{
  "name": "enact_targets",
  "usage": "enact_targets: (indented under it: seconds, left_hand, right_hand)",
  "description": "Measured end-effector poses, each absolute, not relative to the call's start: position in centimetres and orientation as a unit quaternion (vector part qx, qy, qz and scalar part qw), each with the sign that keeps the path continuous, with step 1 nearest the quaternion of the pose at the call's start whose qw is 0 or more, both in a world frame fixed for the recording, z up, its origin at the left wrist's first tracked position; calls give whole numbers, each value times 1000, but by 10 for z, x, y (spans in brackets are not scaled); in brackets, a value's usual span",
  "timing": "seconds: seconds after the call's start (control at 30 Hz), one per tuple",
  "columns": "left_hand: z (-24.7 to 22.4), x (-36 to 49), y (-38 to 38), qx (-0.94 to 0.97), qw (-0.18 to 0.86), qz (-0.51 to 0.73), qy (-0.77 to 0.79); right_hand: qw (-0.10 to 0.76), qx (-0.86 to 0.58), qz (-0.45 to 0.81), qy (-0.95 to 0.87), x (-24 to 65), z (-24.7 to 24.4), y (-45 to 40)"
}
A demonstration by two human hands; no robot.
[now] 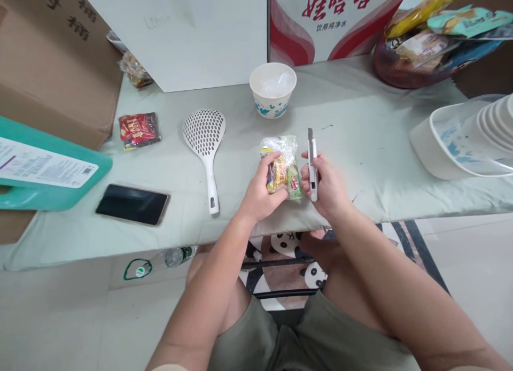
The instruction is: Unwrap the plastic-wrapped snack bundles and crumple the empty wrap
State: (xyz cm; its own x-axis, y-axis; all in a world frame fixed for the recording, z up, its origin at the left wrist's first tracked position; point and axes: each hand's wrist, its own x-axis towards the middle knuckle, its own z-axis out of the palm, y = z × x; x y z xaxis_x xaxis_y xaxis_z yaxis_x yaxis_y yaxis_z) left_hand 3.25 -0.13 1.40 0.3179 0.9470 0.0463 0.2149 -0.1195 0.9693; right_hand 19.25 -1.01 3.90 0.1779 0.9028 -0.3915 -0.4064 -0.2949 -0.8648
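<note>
A clear plastic packet [280, 144] of small wrapped snacks is held near the front edge of the cloth-covered table [377, 146] by the left hand [261, 192], whose thumb and fingers are curled over its left and lower part; whether the packet is fully rested on the cloth or slightly raised cannot be told; just beside it, a white utility knife [312, 157] is grasped in the right hand [331, 185], with the fingers wrapped around the handle; the blade is extended and pointed away from the body, and the packet's right edge is not touched by it.

Beyond the packet, a paper bowl [271, 105] with blue leaf prints is set upright, with clear plastic seen inside; to the left, a white slotted skimmer [205, 133] is laid with its handle toward the near edge; farther left, a red packet [138, 129] and a dark-screened phone [132, 204] are placed; at the right, stacked paper cups [497, 126] are held sideways in a white container [433, 152]; behind it, a bowl [395, 74] is heaped with snack bags [420, 42].
</note>
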Motion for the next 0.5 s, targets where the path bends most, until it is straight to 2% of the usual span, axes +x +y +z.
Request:
enact_targets:
  seconds: [0.33, 0.5]
  left_hand:
    - [19, 44, 1, 701, 370, 336, 509]
    - [13, 43, 3, 723, 349, 347, 485]
  right_hand:
    - [556, -513, 563, -332, 201, 38, -23]
    - [516, -531, 554, -381, 202, 38, -27]
